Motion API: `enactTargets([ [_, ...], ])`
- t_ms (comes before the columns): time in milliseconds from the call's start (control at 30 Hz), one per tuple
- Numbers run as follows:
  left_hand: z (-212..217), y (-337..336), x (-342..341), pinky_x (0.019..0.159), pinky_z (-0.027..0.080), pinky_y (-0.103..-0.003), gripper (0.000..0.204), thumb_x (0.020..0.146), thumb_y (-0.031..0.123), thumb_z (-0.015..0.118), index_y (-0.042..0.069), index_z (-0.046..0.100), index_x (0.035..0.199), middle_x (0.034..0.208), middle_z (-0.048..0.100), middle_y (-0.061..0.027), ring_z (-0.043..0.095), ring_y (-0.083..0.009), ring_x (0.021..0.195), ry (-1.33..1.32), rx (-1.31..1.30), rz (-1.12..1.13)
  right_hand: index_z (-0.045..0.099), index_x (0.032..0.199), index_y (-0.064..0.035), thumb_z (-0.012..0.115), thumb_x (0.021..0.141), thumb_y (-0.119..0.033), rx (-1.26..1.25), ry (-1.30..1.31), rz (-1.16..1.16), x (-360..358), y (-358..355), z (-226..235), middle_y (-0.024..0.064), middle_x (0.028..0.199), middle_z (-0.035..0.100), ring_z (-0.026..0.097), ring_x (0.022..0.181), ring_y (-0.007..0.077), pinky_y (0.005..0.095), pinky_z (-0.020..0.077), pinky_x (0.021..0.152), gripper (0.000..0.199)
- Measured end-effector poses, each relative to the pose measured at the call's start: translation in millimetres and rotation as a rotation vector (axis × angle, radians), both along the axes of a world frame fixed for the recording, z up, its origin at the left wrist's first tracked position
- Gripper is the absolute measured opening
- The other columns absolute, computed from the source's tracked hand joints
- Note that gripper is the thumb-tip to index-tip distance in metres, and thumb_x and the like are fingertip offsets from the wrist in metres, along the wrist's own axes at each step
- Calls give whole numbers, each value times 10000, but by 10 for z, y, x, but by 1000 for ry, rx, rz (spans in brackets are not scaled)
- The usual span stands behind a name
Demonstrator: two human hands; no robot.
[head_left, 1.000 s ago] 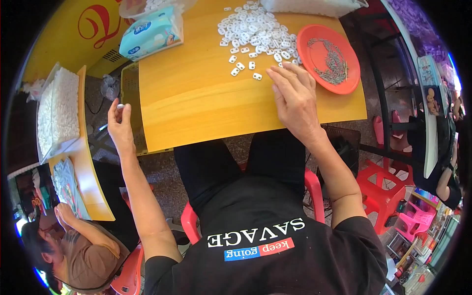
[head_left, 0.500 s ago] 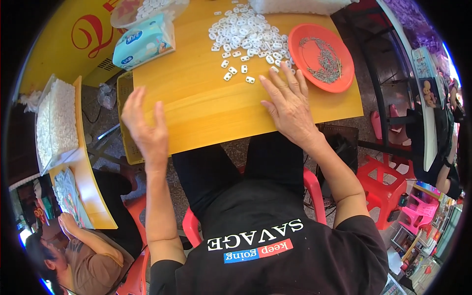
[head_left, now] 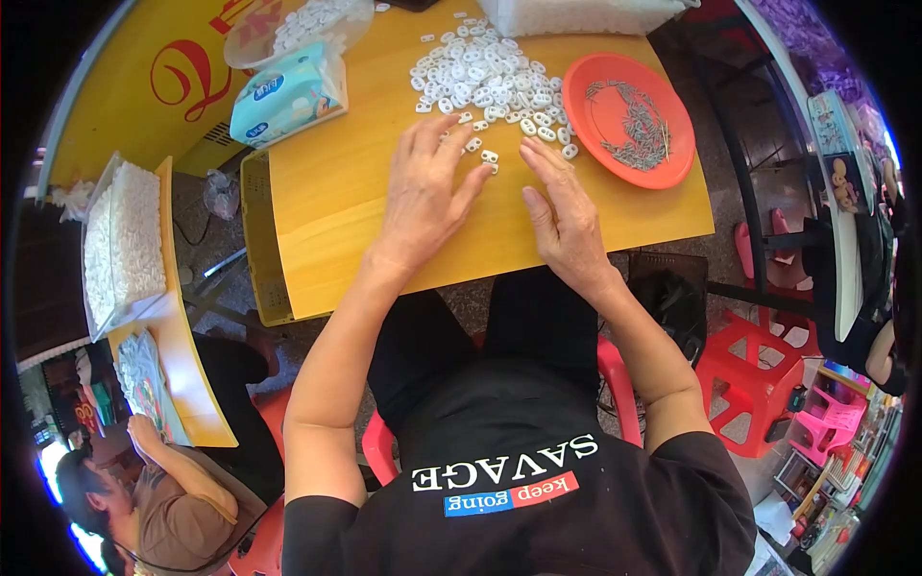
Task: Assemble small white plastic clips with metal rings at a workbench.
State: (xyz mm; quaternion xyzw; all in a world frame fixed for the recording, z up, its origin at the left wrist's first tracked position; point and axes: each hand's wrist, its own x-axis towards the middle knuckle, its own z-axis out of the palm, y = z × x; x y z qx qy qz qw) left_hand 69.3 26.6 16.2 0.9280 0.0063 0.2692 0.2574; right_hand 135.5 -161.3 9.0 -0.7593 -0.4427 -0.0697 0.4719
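Note:
A heap of small white plastic pieces [head_left: 490, 72], each with two dark holes, lies toward the far side of the yellow table [head_left: 355, 235]. My left hand [head_left: 427, 187] reaches to the near left edge of the heap, fingers apart, covering some loose pieces. Between the two hands a few white pieces [head_left: 490, 158] lie on the tabletop. My right hand [head_left: 565, 206] is at the heap's near right side, fingers stretched forward and thumb apart. Nothing shows in either hand. Right of the heap, a red plastic dish [head_left: 594, 120] holds many small grey metal pins [head_left: 645, 125].
A tissue pack [head_left: 288, 96] and a clear bag of white pieces [head_left: 322, 24] stand at the far left. A white-filled container [head_left: 586, 14] sits at the back. Another person [head_left: 178, 490] is at a side table at lower left. Red stools [head_left: 754, 370] stand on the right.
My left hand has moved right and forward from the table's left side to the heap. My right hand has drawn slightly back, its fingers closer together.

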Motion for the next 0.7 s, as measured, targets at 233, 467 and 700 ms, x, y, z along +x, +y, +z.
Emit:
enactTargets([
  [233,-12,-44,169,946,430,-424,354,819,145,711,31,625,1143,1182,579,-118,517,-322,1104,4,164,-43,550,1290,12,607,897,-2,28,23,-13,4,-8,0,202,1318,553,497,1283,363,435,407,1066,397],
  [467,-41,-8,177,858,434,-421,290,797,117,709,64,642,1074,1048,575,-100,527,-297,1015,-13,121,-19,558,1269,18,619,890,-4,33,27,-23,2,-9,15,201,1293,564,516,1255,366,430,431,1039,384],
  [700,32,-101,354,860,421,-411,346,802,149,709,80,630,1132,1044,557,-109,510,-291,1017,27,208,-5,564,1257,17,628,883,-1,45,22,-23,2,-2,6,205,1288,563,518,1248,369,429,437,1033,379],
])
